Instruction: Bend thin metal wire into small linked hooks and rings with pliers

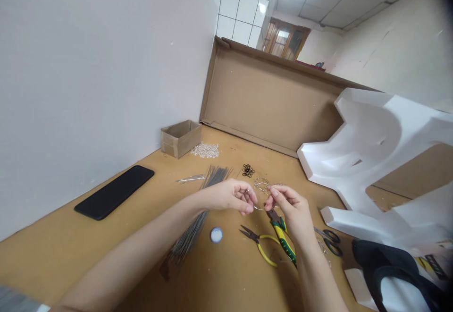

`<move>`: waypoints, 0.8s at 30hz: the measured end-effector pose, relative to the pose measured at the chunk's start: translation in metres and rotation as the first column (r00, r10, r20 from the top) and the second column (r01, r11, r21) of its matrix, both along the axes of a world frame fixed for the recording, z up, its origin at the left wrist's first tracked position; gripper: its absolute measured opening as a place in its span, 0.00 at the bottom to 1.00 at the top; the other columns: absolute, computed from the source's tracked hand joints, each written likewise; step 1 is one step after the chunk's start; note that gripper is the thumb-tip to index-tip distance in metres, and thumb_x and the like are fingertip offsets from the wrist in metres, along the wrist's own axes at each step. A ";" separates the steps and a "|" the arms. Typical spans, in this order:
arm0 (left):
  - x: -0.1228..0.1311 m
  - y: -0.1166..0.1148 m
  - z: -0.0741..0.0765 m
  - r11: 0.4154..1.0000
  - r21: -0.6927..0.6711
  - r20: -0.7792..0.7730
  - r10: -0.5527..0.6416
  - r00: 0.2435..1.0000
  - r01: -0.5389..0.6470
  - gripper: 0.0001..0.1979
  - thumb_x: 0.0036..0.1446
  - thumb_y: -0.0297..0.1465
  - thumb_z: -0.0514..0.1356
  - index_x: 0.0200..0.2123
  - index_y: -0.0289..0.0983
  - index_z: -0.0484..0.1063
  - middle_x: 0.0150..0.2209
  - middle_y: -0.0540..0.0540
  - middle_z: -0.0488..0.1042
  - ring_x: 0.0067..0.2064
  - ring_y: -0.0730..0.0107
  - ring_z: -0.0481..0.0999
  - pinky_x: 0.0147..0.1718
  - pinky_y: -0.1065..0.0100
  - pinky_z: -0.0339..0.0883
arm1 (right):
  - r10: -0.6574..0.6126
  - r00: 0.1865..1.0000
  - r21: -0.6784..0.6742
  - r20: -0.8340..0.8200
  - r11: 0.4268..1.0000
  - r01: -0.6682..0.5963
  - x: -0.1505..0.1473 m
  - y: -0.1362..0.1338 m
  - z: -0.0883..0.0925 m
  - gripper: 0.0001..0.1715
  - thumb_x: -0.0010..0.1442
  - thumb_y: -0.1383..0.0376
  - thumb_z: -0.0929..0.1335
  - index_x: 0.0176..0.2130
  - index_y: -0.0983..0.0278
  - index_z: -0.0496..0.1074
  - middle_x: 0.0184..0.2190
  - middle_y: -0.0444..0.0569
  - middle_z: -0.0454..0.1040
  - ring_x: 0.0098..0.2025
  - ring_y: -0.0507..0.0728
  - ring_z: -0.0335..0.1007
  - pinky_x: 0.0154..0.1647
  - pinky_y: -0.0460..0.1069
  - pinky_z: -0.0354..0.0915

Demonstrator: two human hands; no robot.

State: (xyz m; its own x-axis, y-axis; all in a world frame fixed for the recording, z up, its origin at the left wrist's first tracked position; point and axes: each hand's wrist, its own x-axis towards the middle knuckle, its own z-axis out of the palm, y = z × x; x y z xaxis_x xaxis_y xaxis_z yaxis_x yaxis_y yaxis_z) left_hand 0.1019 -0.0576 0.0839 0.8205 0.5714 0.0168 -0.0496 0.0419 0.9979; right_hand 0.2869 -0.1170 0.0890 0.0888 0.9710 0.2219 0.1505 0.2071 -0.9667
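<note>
My right hand [288, 203] pinches a thin silvery wire [259, 208] between thumb and fingers. My left hand [237, 196] has its fingers curled, with the wire's curved end at its fingertips; the exact grip is partly hidden. Just beyond the hands lie thin wire rings [261, 185] on the table. Green-and-yellow handled pliers [281, 236] lie partly under my right hand. Beside them rest yellow-handled needle-nose pliers [264, 245]. A bundle of straight grey wires [191, 236] passes beneath my left wrist. Near it is a small round blue-and-white lid [216, 235].
A small cardboard box [181, 138] stands by the wall near a pile of clear bits [205, 150]. Black rings [248, 170] lie mid-table. At left is a black phone [115, 191]; at right, scissors [331, 241] and white foam packaging [371, 137]. A large cardboard tray [269, 95] closes the back.
</note>
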 end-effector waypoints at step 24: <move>0.006 -0.005 -0.008 0.933 0.342 -0.159 0.176 0.972 -0.113 0.05 0.47 0.27 0.57 0.30 0.34 0.70 0.23 0.51 0.70 0.26 0.76 0.68 0.27 0.73 0.61 | 0.008 1.000 -0.004 0.004 1.000 -0.008 -0.002 0.000 0.000 0.11 0.52 0.59 0.69 0.31 0.65 0.71 0.20 0.43 0.72 0.21 0.51 0.68 0.27 0.47 0.64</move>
State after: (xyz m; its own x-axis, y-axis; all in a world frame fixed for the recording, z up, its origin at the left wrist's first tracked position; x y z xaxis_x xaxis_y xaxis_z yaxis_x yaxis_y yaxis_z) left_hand 0.1076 -0.0624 0.0761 0.7363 0.6719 0.0808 0.1546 -0.2833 0.9465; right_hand 0.2850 -0.1166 0.0887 0.0801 0.9725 0.2186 0.1532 0.2046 -0.9668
